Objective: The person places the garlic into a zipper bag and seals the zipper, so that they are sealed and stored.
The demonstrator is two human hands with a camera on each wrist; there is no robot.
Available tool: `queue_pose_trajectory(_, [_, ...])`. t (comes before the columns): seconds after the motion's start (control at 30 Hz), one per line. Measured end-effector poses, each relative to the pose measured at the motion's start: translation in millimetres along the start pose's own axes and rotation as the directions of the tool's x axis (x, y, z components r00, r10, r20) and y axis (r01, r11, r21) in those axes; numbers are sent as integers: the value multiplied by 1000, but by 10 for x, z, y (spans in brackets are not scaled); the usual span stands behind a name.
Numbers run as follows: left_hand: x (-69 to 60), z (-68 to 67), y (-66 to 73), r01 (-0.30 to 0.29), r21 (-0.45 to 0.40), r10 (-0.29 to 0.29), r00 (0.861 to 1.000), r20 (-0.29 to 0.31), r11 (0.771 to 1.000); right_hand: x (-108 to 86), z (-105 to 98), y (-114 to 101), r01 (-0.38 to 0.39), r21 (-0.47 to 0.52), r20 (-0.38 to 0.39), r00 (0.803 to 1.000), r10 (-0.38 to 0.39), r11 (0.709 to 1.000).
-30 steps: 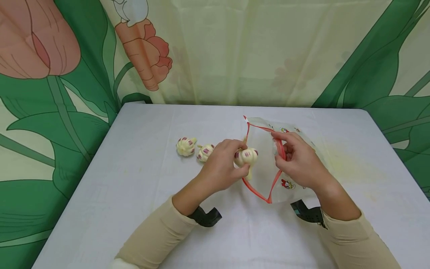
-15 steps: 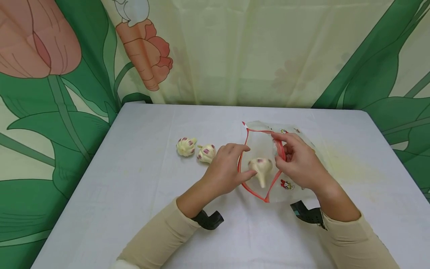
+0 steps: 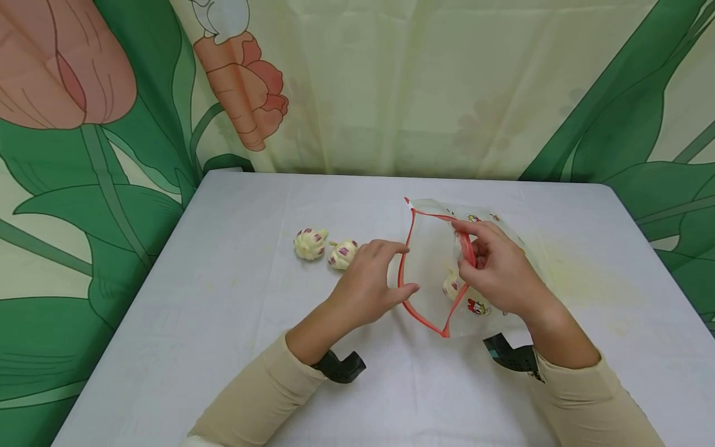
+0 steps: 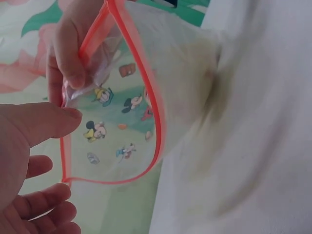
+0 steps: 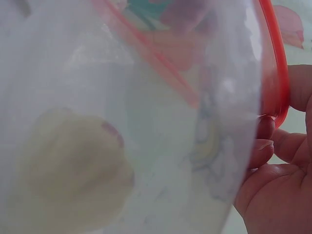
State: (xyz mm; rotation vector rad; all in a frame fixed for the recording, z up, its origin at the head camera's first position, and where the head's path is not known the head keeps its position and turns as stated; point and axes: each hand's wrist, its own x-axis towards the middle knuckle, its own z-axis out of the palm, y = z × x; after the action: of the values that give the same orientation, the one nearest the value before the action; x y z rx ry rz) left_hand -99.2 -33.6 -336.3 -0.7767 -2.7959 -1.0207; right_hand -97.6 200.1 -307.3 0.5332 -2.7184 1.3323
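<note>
My right hand (image 3: 499, 267) pinches the red-edged rim of a clear plastic zip bag (image 3: 427, 248) printed with cartoon figures, keeping its mouth spread. Inside the bag lies a garlic bulb (image 3: 451, 284), partly behind the rim; through the film in the right wrist view the bulb (image 5: 78, 170) looks blurred. My left hand (image 3: 365, 282) is at the bag's mouth, thumb and fingers apart with nothing between them. Two more garlic bulbs, one at the far left (image 3: 310, 244) and one beside my left hand (image 3: 342, 254), sit on the table.
A white cloth covers the table (image 3: 223, 347). Behind its back edge hangs a curtain (image 3: 391, 87) with printed tulips and leaves. Black straps with cameras are on both wrists.
My left hand has let go of a garlic bulb at the bag's mouth, and the bulb has dropped deeper into the bag. My right hand keeps its hold on the rim.
</note>
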Motion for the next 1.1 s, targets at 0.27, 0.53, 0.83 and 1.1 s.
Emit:
queue_pose_trajectory(0.27, [-59, -62, -122, 16, -16, -17, 999, -30, 1000, -3, -6, 1, -14, 8, 4, 1000, 14, 1000])
queue_pose_trajectory(0.53, [-101, -116, -284, 63, -45, -65, 997, -52, 997, -1, -9, 2, -19, 23, 10, 1000, 18, 1000])
queue_pose_trajectory(0.83, [-101, -206, -572, 185, -56, -188, 980, -67, 981, 6, -6, 6, -21, 29, 12, 1000, 20, 999])
queue_pose_trajectory(1.1, [-56, -152, -762, 215, -35, -218, 970, -109, 976, 3, 2, 5, -21, 22, 17, 1000, 21, 1000])
